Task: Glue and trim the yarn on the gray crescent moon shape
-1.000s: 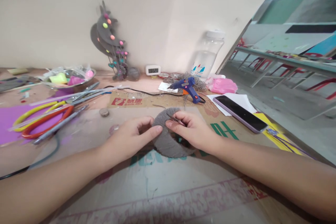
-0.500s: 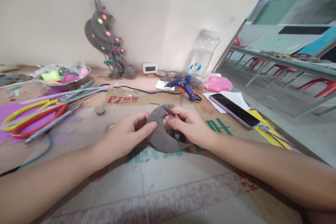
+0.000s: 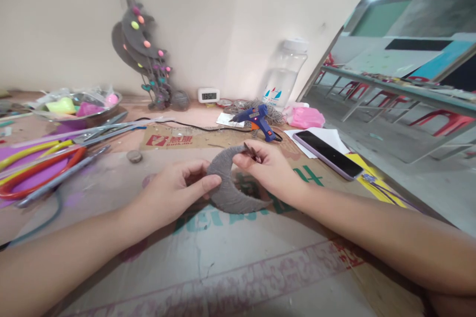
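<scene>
A grey crescent moon shape (image 3: 225,183), wrapped in what looks like yarn, is held just above the cardboard. My left hand (image 3: 188,183) pinches its outer curve, thumb on the face and fingers behind. At the crescent's upper tip, my right hand (image 3: 262,163) is closed, with thumb and fingertips pressed together around a small dark pointed piece (image 3: 252,151). I cannot make out exactly what that piece is. The crescent's lower tip points right, beneath my right wrist.
Behind stand a blue glue gun (image 3: 260,121), a water bottle (image 3: 284,74), a digital clock (image 3: 208,95) and a decorated moon ornament (image 3: 139,34). Scissors (image 3: 40,158) and a bowl (image 3: 85,115) are left; a phone (image 3: 329,155) lies right. Cardboard (image 3: 245,262) covers the tabletop.
My right hand has moved up slightly to the crescent's upper tip, and the dark piece now points upward. My left hand keeps its grip. The view has shifted slightly.
</scene>
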### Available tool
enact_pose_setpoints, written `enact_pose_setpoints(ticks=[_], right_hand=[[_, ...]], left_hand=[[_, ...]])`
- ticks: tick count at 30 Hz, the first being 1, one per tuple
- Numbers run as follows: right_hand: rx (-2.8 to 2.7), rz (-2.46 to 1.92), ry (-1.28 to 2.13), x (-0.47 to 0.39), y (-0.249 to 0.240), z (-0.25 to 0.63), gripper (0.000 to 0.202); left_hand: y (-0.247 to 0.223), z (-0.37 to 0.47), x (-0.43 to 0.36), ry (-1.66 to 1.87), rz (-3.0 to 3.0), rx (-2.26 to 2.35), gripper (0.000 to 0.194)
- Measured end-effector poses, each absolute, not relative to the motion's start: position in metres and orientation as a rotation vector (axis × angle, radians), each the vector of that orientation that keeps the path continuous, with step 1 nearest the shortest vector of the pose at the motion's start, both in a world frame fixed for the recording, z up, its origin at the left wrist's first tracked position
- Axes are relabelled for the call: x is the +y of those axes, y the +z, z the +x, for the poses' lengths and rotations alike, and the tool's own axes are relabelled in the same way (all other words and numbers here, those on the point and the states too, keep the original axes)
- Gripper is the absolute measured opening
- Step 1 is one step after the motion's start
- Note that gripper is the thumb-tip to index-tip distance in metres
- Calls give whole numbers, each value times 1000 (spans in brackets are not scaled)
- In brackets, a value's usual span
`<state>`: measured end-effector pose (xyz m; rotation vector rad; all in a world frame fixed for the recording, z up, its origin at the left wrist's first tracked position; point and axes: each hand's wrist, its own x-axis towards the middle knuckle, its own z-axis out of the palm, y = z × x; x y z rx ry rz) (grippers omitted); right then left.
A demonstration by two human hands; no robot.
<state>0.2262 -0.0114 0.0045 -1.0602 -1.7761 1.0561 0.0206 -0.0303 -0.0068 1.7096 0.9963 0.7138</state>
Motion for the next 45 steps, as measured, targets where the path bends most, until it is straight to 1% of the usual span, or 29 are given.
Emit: enact_pose_setpoints(ticks=[4, 6, 7, 8, 10, 11, 12, 16, 22, 25, 29, 36, 42, 45], right_hand=[[-1645, -982, 1276, -11, 0, 220, 36], [-1579, -922, 1404, -9, -4, 220, 39], [-1554, -896, 1460, -8, -6, 221, 41], [-1534, -875, 1506, -7, -8, 221, 41], [-1510, -852, 1568, -4, -11, 221, 42], [-1509, -847, 1586, -4, -12, 221, 41], [-1512, -841, 1596, -3, -12, 221, 40], [-1545, -843, 1569, -3, -13, 222, 37], [-1597, -880, 1488, -4, -12, 223, 37], [-1756, -930, 1335, -4, -8, 226, 37], [-2021, -968, 907, -4, -2, 235, 33], [-2150, -938, 472, -10, 1, 250, 25], [-2395, -847, 53, -13, 0, 258, 29], [-2439, -777, -96, -12, -1, 262, 31]], left_hand=[[-7, 20, -32, 717, 1747, 1026, 27], [-6, 21, -33, 750, 1758, 997, 25], [-6, 22, -33, 782, 1748, 982, 27], [-6, 23, -33, 813, 1728, 973, 35], [-7, 23, -32, 852, 1689, 979, 57], [-8, 23, -32, 852, 1690, 994, 62], [-8, 22, -32, 842, 1708, 1007, 61], [-11, 19, -31, 802, 1816, 1045, 42], [-15, 20, -30, 862, 1841, 985, 47], [-15, 20, -30, 874, 1805, 1052, 47], [-12, 18, -31, 848, 1733, 1141, 48], [-5, 20, -33, 819, 1716, 1148, 45], [-8, 21, -30, 875, 1670, 1114, 43], [-8, 21, -30, 891, 1661, 1122, 43]])
